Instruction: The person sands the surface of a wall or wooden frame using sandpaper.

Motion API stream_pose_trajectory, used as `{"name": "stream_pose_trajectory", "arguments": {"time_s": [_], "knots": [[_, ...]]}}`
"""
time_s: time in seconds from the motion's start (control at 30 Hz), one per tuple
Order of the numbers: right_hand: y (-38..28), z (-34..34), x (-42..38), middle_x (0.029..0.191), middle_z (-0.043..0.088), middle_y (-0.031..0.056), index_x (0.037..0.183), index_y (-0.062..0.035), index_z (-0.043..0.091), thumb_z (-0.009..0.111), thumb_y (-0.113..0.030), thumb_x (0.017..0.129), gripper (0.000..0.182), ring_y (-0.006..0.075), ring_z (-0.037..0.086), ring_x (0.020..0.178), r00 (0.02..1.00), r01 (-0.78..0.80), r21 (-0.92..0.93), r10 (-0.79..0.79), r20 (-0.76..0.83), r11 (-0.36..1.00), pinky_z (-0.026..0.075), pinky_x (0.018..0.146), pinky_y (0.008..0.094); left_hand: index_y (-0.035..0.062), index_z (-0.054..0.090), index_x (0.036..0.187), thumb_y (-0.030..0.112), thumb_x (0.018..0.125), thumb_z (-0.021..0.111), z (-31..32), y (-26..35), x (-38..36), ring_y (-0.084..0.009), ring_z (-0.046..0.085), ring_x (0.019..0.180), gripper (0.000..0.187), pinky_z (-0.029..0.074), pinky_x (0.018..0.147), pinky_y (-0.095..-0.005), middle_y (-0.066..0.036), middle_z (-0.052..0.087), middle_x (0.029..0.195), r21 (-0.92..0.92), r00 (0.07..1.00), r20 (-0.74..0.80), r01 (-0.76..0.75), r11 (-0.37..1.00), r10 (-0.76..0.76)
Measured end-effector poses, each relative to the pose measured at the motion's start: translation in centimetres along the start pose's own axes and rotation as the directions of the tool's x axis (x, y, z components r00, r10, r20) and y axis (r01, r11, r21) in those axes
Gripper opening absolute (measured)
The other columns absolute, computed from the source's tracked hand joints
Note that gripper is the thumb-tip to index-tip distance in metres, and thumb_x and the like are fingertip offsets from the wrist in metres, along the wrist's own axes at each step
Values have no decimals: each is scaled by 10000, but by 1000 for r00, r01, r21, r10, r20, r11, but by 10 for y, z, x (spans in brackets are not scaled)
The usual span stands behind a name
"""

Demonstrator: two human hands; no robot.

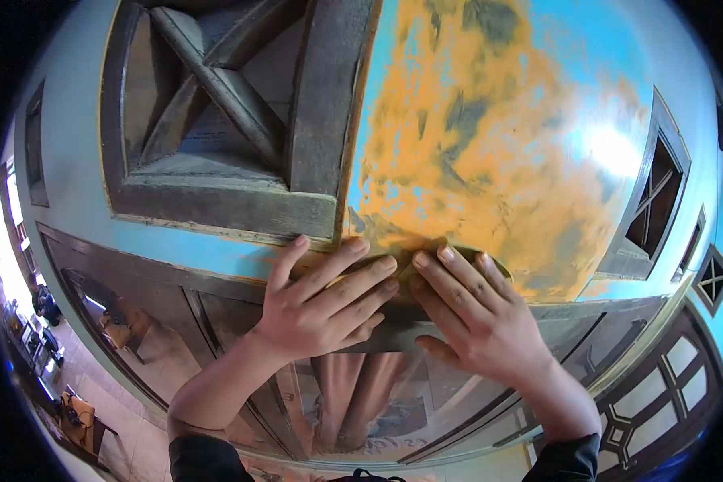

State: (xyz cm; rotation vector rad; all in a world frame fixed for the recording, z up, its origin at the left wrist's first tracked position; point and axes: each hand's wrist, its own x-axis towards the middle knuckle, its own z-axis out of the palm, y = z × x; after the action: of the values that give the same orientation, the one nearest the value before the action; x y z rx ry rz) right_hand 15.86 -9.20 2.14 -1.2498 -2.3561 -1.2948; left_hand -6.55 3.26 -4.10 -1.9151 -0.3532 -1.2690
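Observation:
My left hand (321,304) lies with its fingers spread against the wall's lower edge, just below the corner of a dark wooden vent frame (233,210). Beside it, my right hand (478,313) has its fingers stretched out flat over a thin, dark olive sheet that looks like sandpaper (498,267). The sheet's curved edge shows past the right fingers; the rest is covered by the hands. Above them, the wall patch (498,169) is orange with grey smears and blue paint showing through.
Below the hands run dark-framed glass panes (377,394) with reflections. Another vent (655,193) and a paned door (659,394) stand right. At far left, an orange-brown chair (78,418) and other items sit on a tiled floor (132,418).

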Motion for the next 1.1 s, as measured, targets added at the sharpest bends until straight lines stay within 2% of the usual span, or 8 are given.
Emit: {"name": "stream_pose_trajectory", "arguments": {"time_s": [0.07, 0.1, 0.3, 0.53, 0.57, 0.7, 0.93, 1.1], "knots": [[12, 9, -1, 1563, 433, 21, 1414, -183, 560, 673, -448, 847, 636, 216, 379, 1456, 999, 53, -16, -53, -11, 998, 339, 1160, 433, 272, 764, 1077, 425, 948, 571, 0, 1, -2, -232, 557, 1314, 278, 223, 1187, -557, 28, 663, 1309, -23, 1000, 9, 19, 1000, -19], [14, 14, -2, 1570, 424, -9, 1457, -283, 515, 639, -505, 860, 649, 204, 377, 1457, 998, 63, -66, -64, -5, 996, 306, 1179, 434, 273, 762, 1081, 424, 954, 560, 0, 0, -3, -233, 557, 1313, 282, 222, 1188, -558, 25, 665, 1307, -30, 1000, 6, 25, 999, -25], [14, 35, -5, 1576, 416, -12, 1445, -403, 511, 592, -637, 836, 657, 216, 402, 1440, 995, 42, -113, -52, -89, 993, 281, 1183, 468, 258, 750, 1109, 450, 982, 486, 0, -3, -8, -256, 560, 1306, 351, 206, 1203, -557, -6, 678, 1276, -48, 999, -4, 43, 998, -44], [45, 3, 36, 1557, 427, 48, 1416, -399, 555, 541, -727, 825, 675, 332, 401, 1426, 948, -184, -130, 141, -286, 974, 298, 1154, 555, 199, 766, 1082, 483, 966, 480, 0, -4, -7, -309, 539, 1325, 420, 172, 1216, -555, -77, 676, 1265, -82, 987, -54, 144, 986, -148], [42, 5, 37, 1524, 433, 150, 1362, -325, 622, 567, -762, 801, 712, 430, 374, 1426, 952, -166, -134, 123, -280, 977, 258, 1165, 608, 202, 767, 1081, 484, 967, 478, -1, -4, -8, -309, 535, 1329, 420, 170, 1216, -553, -76, 674, 1267, -85, 986, -55, 153, 985, -158], [30, 17, 26, 1520, 432, 167, 1361, -311, 625, 559, -793, 780, 758, 458, 357, 1428, 985, -57, -161, 29, -171, 985, 250, 1169, 610, 221, 770, 1082, 491, 965, 480, 0, -3, -8, -308, 524, 1339, 413, 162, 1219, -547, -78, 665, 1281, -88, 983, -58, 171, 981, -176], [39, 0, 50, 1516, 422, 183, 1358, -268, 630, 528, -804, 793, 786, 480, 349, 1421, 932, -210, -154, 150, -329, 965, 270, 1149, 632, 244, 772, 1071, 507, 959, 487, 0, -2, -7, -308, 529, 1333, 403, 156, 1221, -541, -80, 663, 1281, -79, 982, -64, 170, 982, -175], [37, 10, 44, 1503, 436, 173, 1344, -255, 639, 494, -803, 824, 770, 456, 368, 1414, 955, -122, -186, 64, -291, 975, 257, 1157, 625, 226, 775, 1051, 511, 961, 487, 0, -4, -10, -314, 534, 1329, 416, 158, 1220, -544, -86, 663, 1283, -99, 985, -65, 156, 983, -163]]}}
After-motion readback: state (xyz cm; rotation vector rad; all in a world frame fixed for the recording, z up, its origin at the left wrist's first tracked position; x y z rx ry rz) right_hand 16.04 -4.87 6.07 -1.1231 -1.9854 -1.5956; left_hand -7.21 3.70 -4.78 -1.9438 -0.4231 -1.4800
